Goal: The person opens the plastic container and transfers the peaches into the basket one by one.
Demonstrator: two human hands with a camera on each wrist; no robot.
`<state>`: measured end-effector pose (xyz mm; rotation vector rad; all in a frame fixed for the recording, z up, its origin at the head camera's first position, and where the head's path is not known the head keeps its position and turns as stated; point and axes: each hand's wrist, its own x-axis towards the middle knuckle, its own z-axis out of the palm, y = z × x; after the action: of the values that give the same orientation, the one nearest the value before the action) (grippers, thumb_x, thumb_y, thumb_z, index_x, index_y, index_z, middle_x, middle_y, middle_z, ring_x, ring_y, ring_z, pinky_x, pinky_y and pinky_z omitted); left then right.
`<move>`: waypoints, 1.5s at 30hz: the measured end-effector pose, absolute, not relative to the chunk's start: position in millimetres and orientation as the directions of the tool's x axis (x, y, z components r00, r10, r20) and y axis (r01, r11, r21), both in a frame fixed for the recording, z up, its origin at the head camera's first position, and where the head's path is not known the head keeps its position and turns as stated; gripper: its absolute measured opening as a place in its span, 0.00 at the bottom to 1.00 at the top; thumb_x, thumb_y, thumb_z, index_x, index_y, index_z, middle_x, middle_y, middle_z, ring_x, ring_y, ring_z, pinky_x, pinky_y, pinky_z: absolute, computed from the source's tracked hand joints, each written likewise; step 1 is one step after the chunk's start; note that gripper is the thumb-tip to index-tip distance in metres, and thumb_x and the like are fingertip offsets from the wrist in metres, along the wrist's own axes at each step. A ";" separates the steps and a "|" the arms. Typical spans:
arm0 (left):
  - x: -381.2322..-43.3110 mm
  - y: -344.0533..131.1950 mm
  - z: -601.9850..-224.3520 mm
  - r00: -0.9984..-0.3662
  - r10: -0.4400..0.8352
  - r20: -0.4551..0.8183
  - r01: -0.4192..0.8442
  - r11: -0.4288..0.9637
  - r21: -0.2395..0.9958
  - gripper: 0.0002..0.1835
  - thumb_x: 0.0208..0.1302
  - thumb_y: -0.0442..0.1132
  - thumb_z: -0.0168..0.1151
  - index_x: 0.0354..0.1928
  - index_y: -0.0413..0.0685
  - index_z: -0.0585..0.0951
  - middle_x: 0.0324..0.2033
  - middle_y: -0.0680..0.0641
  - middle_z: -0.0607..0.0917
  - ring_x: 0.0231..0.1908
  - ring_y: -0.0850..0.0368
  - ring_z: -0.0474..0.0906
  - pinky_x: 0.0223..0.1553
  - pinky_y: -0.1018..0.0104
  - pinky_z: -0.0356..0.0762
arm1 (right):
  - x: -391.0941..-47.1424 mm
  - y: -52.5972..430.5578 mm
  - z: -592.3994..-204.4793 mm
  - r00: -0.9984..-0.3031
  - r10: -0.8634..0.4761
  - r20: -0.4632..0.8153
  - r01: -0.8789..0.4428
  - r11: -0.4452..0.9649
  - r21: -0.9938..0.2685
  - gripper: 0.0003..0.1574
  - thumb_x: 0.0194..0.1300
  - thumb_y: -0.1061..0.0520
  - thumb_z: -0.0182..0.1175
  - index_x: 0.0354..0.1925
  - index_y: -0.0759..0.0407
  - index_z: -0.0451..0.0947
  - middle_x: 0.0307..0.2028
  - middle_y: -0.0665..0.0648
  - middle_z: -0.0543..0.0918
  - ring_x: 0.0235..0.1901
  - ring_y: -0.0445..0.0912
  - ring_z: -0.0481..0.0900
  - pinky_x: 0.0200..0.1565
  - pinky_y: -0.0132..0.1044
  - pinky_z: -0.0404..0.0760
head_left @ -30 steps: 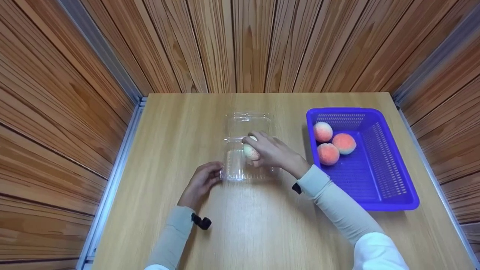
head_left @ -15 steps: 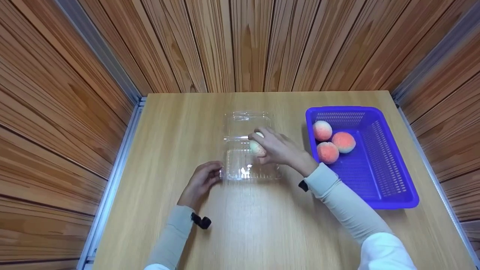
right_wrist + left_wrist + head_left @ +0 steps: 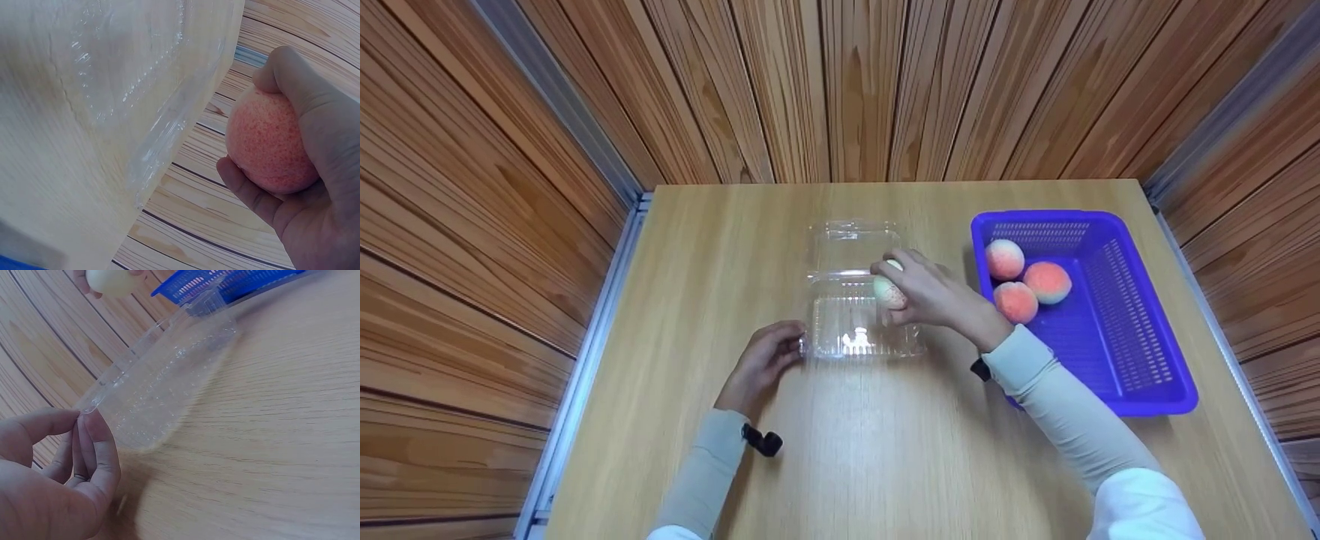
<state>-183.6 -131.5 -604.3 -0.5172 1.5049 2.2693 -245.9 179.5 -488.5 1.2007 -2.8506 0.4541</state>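
A clear plastic clamshell box (image 3: 840, 322) lies opened on the table, its lid (image 3: 855, 244) folded back toward the far side. My left hand (image 3: 769, 356) pinches the box's left rim between thumb and fingers, as the left wrist view shows close up. Over the right part of the box, my right hand (image 3: 934, 292) holds a peach (image 3: 270, 143), with fingers and thumb wrapped around it. The fruit is pale on one side and pink-red with speckles on the other. In the left wrist view the peach (image 3: 109, 280) hangs above the box rim.
To the right stands a purple-blue plastic basket (image 3: 1174, 375) with slotted walls. Three peaches (image 3: 1048, 283) sit in its left part. Wood-plank walls (image 3: 862, 97) rise behind the table (image 3: 840, 450) and at both sides.
My right hand has moved to the right with the peach, from the middle of the box toward its right edge. The left hand has stayed at the rim.
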 end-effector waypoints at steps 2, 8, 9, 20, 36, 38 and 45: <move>-183.8 -131.5 -603.9 -0.863 0.103 -0.495 -0.496 -0.362 0.789 0.06 0.73 0.30 0.62 0.47 0.35 0.85 0.37 0.44 0.86 0.38 0.54 0.82 0.39 0.67 0.85 | -245.7 182.3 -487.8 -0.704 -0.698 0.131 -0.704 0.662 -0.257 0.46 0.53 0.52 0.82 0.67 0.54 0.74 0.60 0.62 0.77 0.57 0.59 0.81 0.45 0.54 0.91; -184.3 -131.9 -603.8 -0.857 0.104 -0.504 -0.508 -0.332 0.795 0.10 0.74 0.31 0.63 0.51 0.34 0.84 0.39 0.44 0.86 0.40 0.53 0.82 0.41 0.66 0.85 | -245.9 191.6 -486.4 -0.711 -0.691 0.131 -0.697 0.666 -0.267 0.45 0.53 0.52 0.81 0.66 0.54 0.74 0.61 0.62 0.77 0.58 0.60 0.79 0.58 0.56 0.85; -184.3 -131.9 -603.8 -0.858 0.104 -0.504 -0.508 -0.324 0.798 0.10 0.74 0.32 0.62 0.52 0.34 0.84 0.40 0.43 0.86 0.40 0.53 0.82 0.42 0.66 0.85 | -246.1 193.2 -486.0 -0.711 -0.691 0.134 -0.697 0.665 -0.268 0.45 0.52 0.53 0.81 0.66 0.54 0.74 0.61 0.63 0.77 0.58 0.60 0.79 0.60 0.56 0.84; -183.0 -132.2 -604.5 -0.861 0.110 -0.496 -0.501 -0.351 0.791 0.06 0.74 0.32 0.63 0.46 0.39 0.86 0.40 0.43 0.87 0.41 0.52 0.83 0.44 0.64 0.85 | -246.9 209.8 -483.3 -0.741 -0.653 0.154 -0.668 0.693 -0.272 0.45 0.50 0.54 0.82 0.64 0.55 0.76 0.60 0.63 0.78 0.55 0.61 0.82 0.49 0.54 0.88; -183.6 -131.5 -602.7 -0.855 0.106 -0.508 -0.511 -0.352 0.784 0.07 0.73 0.32 0.64 0.48 0.37 0.86 0.39 0.44 0.86 0.41 0.53 0.82 0.44 0.65 0.85 | -248.7 247.8 -484.2 -0.766 -0.609 0.204 -0.642 0.716 -0.273 0.46 0.46 0.56 0.82 0.64 0.58 0.76 0.57 0.65 0.79 0.53 0.63 0.81 0.51 0.56 0.85; -183.7 -131.4 -602.7 -0.854 0.106 -0.509 -0.512 -0.340 0.789 0.10 0.74 0.32 0.63 0.51 0.34 0.84 0.39 0.45 0.86 0.41 0.54 0.82 0.44 0.65 0.85 | -248.3 251.8 -484.4 -0.772 -0.598 0.213 -0.635 0.724 -0.268 0.46 0.45 0.57 0.82 0.63 0.58 0.76 0.57 0.65 0.79 0.53 0.64 0.81 0.49 0.56 0.86; -183.2 -131.4 -602.4 -0.853 0.105 -0.512 -0.515 -0.335 0.789 0.09 0.75 0.33 0.62 0.50 0.35 0.84 0.39 0.44 0.86 0.40 0.54 0.82 0.41 0.66 0.85 | -248.3 264.9 -484.6 -0.793 -0.567 0.222 -0.608 0.752 -0.254 0.46 0.45 0.56 0.82 0.63 0.56 0.76 0.57 0.64 0.78 0.52 0.64 0.82 0.49 0.58 0.86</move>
<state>-183.2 -131.4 -602.4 -0.5291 1.5207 2.2280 -248.3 264.9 -484.6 0.9494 -2.8164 0.4768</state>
